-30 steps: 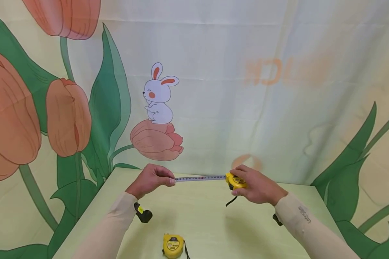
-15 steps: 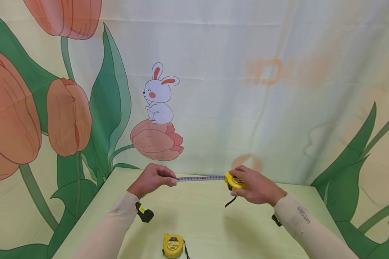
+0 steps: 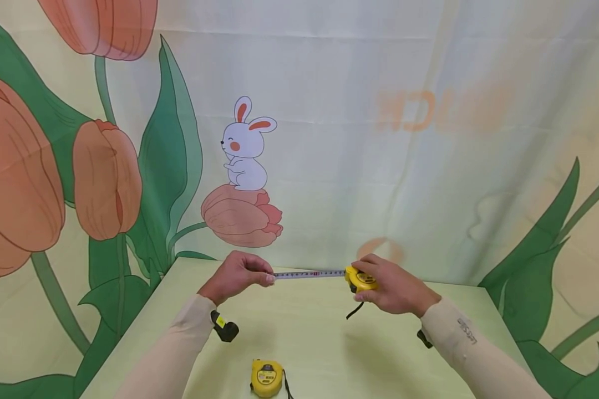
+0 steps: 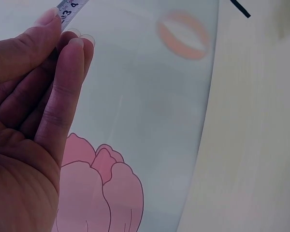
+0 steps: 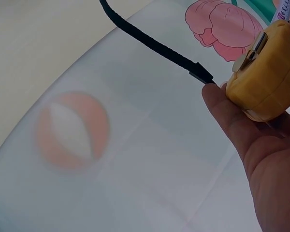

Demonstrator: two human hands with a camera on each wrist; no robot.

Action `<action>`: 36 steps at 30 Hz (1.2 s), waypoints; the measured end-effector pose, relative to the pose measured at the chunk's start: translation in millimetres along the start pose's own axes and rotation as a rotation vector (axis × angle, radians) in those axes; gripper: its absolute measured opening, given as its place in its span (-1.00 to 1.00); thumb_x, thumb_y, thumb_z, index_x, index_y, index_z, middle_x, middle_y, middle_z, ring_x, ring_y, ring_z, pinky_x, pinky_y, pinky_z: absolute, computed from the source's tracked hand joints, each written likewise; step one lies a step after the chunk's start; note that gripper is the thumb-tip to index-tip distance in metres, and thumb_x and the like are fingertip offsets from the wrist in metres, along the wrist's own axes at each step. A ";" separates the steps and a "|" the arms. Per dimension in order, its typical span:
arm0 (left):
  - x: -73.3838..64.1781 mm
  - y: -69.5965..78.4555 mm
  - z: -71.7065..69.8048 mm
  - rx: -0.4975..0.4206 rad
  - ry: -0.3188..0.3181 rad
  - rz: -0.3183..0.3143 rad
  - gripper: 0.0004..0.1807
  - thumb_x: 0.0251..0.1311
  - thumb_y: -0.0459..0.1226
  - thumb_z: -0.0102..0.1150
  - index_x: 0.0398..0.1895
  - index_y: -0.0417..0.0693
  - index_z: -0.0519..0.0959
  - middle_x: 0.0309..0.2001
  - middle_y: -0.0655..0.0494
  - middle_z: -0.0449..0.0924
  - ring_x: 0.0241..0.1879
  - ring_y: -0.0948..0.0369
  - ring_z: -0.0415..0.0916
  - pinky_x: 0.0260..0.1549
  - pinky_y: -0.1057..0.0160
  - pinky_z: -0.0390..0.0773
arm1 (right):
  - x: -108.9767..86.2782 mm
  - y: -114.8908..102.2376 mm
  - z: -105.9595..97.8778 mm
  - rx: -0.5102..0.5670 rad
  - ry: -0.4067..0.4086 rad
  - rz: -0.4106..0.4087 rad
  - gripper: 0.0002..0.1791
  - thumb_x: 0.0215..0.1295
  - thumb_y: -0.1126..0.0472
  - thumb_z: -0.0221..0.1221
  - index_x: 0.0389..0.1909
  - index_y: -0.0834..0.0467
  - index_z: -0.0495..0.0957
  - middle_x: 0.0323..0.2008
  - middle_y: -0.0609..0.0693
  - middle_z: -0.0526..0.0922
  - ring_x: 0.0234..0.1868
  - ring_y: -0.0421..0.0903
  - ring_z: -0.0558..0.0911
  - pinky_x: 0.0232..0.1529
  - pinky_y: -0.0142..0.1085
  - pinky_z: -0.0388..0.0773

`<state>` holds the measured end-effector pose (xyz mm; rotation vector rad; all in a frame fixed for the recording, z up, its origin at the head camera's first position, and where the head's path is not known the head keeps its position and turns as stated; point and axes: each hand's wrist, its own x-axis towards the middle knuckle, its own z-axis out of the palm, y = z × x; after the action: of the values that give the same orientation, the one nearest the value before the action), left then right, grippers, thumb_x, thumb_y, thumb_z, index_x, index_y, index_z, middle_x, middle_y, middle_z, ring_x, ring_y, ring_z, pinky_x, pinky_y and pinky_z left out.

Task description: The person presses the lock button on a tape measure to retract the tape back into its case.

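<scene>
My left hand (image 3: 239, 277) pinches the free end of a tape measure's blade (image 3: 306, 274) between thumb and fingers. In the left wrist view the printed blade (image 4: 70, 10) comes out past the thumb tip. The yellow tape measure case (image 3: 360, 279) is gripped by my right hand (image 3: 396, 285), with a black strap (image 3: 355, 310) dangling below it. The blade runs straight and nearly level between both hands, above the table. From the right wrist, the case (image 5: 268, 72) shows side-on, its strap (image 5: 154, 44) hanging free.
A second yellow tape measure (image 3: 267, 379) lies on the pale green table (image 3: 309, 338) near the front, its black strap to the right. Behind the table hangs a curtain (image 3: 324, 144) printed with tulips and a rabbit. Black wrist cameras (image 3: 226, 328) sit under the sleeves.
My left hand has shifted slightly right and my right hand slightly left, so the exposed blade between them is a little shorter. The second tape measure stays put.
</scene>
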<state>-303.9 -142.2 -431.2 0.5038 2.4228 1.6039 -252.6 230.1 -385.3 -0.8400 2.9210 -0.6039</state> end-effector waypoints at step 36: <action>-0.2 6.1 6.0 -0.026 -0.025 0.024 -0.82 0.25 -0.23 0.46 -0.15 -0.10 0.79 -0.26 0.04 0.81 -0.21 0.11 0.71 0.05 0.04 0.64 | 0.2 -5.8 0.0 -0.008 0.007 -0.011 -0.35 0.37 -0.04 0.36 0.40 0.11 0.47 0.26 -0.03 0.50 0.00 -0.17 0.55 0.14 -0.16 0.63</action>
<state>-300.6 -135.0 -428.0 0.5465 2.3836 1.6272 -249.9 225.5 -383.1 -0.8578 2.9291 -0.5976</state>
